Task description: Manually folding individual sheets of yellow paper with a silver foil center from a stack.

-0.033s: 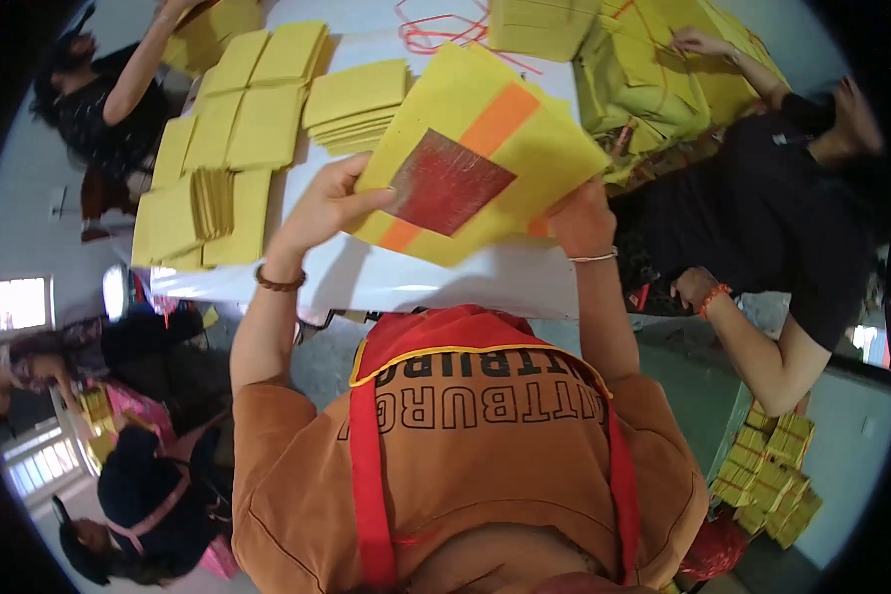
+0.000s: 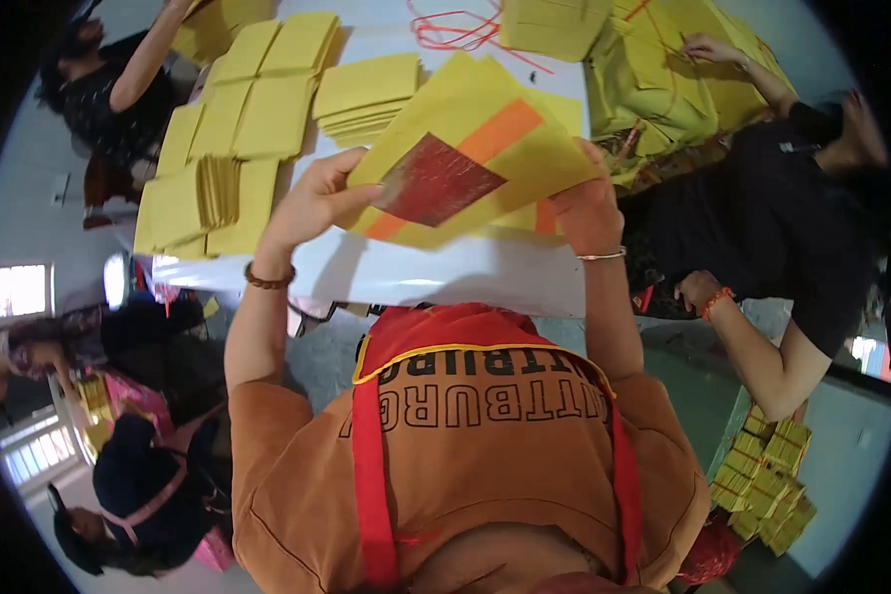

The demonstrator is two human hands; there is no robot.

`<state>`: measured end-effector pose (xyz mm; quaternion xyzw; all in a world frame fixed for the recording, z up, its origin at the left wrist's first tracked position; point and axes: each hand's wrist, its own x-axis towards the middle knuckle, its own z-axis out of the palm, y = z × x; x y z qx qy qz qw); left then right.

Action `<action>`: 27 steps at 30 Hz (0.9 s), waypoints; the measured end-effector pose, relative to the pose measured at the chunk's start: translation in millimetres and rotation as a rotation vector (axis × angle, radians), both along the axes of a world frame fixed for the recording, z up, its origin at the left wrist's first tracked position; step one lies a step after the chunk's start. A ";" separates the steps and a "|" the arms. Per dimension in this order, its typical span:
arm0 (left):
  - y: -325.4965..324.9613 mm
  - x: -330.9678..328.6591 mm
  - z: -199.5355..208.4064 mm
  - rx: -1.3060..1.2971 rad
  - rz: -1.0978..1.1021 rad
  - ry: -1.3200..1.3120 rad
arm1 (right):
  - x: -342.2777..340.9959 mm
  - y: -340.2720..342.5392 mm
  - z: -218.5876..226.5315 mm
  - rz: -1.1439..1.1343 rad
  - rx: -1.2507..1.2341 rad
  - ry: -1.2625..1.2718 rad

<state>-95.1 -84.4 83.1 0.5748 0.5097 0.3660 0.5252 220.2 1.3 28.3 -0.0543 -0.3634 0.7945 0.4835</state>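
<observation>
A few yellow joss paper sheets point(image 2: 445, 104), held slightly fanned, are raised above the near part of the white table. The top one bears an orange stripe point(image 2: 500, 131) and a dark red, shiny square point(image 2: 441, 181). My left hand point(image 2: 317, 201) pinches their left corner, thumb on top and fingers underneath. At the right corner my right hand point(image 2: 591, 210) grips the paper, its fingers partly hidden by the sheets. Another orange patch point(image 2: 545, 216) shows beside my right palm. Beyond the sheets lies a fanned stack of yellow paper point(image 2: 366, 91).
Rows of yellow paper stacks point(image 2: 272, 114) cover the table's left side. Red strings point(image 2: 455, 30) and a yellow block point(image 2: 554, 22) lie at the far side. Co-workers sit left and right; one's hand point(image 2: 711, 48) touches large yellow bundles point(image 2: 653, 69). Tied bundles point(image 2: 772, 465) stand lower right.
The held sheets have tilted, so their face looks flatter, and their near edge has moved away from me. Both hands keep their hold. The whole view has shifted slightly.
</observation>
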 end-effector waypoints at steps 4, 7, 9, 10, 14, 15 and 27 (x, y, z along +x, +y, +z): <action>-46.8 -22.3 20.5 -0.016 0.096 0.077 | -32.7 -31.3 35.0 0.110 0.358 -0.737; -59.7 -34.2 26.0 0.074 -0.026 0.506 | -60.8 -65.7 37.0 0.223 0.527 -1.104; -66.0 -36.6 14.6 0.279 -0.045 0.646 | -71.9 -81.8 25.9 0.039 0.603 -0.994; -66.6 -36.1 10.1 0.395 -0.069 0.728 | -76.3 -86.0 15.5 0.049 0.599 -0.997; -77.3 -48.3 -1.8 0.410 -0.021 0.751 | -85.4 -102.1 -40.1 0.064 0.186 -0.796; -78.8 -56.2 -4.7 0.329 0.072 0.588 | -85.0 -103.7 -52.5 0.023 0.070 -0.666; -103.7 -50.1 -115.4 0.087 0.098 -0.115 | -70.6 -105.2 -85.3 -0.130 0.471 -0.901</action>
